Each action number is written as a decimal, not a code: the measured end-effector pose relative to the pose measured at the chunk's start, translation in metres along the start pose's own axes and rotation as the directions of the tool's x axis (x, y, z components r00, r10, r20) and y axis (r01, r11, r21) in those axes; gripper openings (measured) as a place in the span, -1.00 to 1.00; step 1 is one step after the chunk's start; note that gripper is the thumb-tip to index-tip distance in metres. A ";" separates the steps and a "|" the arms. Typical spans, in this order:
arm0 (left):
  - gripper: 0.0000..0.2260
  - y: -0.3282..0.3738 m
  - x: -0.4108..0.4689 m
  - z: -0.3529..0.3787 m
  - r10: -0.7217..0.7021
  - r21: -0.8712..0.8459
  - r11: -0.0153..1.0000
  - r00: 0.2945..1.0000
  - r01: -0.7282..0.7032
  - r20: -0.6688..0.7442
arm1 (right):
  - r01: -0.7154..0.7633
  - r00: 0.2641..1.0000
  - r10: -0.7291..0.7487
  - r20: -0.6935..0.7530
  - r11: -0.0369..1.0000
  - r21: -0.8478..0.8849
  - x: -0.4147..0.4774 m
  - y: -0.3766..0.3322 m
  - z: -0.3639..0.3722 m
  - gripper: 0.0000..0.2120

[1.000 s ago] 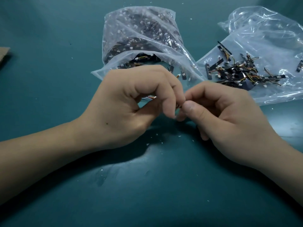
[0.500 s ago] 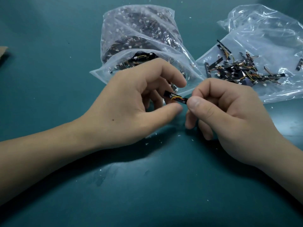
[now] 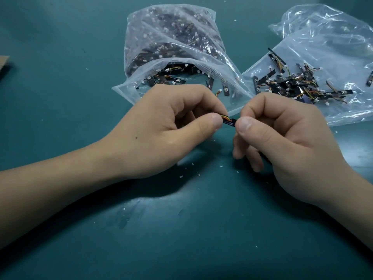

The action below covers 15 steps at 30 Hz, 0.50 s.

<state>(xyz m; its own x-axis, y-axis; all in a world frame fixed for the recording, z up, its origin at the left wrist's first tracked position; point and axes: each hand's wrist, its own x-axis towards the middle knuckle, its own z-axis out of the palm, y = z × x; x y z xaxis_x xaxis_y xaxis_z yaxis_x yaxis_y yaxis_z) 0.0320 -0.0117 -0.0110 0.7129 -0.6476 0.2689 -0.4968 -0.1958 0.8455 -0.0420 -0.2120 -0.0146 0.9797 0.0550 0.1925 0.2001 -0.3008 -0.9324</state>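
Left grip and right grip both pinch a black wired strip between them. Just beyond, an open bag brims with such strips; a second bag past the right grip shows a smaller heap.

surface: teal table top | white specks scattered | light: soft sheen | cardboard scrap far left

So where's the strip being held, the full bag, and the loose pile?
strip (image 3: 230,122), head view, exposed black part.
full bag (image 3: 171,33), head view, upper wall.
loose pile (image 3: 288,87), head view, dark middle.
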 end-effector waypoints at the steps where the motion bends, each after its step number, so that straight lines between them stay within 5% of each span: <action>1: -0.92 0.000 0.000 0.000 0.001 0.000 1.000 1.000 -0.001 0.004 | 0.002 1.000 -0.002 0.001 1.000 -0.003 0.000 0.000 0.000 -0.82; 15: -0.93 0.000 -0.002 -0.002 0.027 0.016 0.999 1.000 -0.027 0.015 | 0.036 0.999 -0.031 0.042 0.993 -0.111 -0.002 -0.002 0.002 -0.83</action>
<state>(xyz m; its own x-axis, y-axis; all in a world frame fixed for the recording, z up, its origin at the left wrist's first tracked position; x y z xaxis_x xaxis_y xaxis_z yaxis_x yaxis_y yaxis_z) 0.0316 -0.0085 -0.0106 0.6917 -0.6636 0.2849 -0.5239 -0.1896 0.8304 -0.0447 -0.2097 -0.0136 0.9724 0.1047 0.2084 0.2331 -0.4024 -0.8853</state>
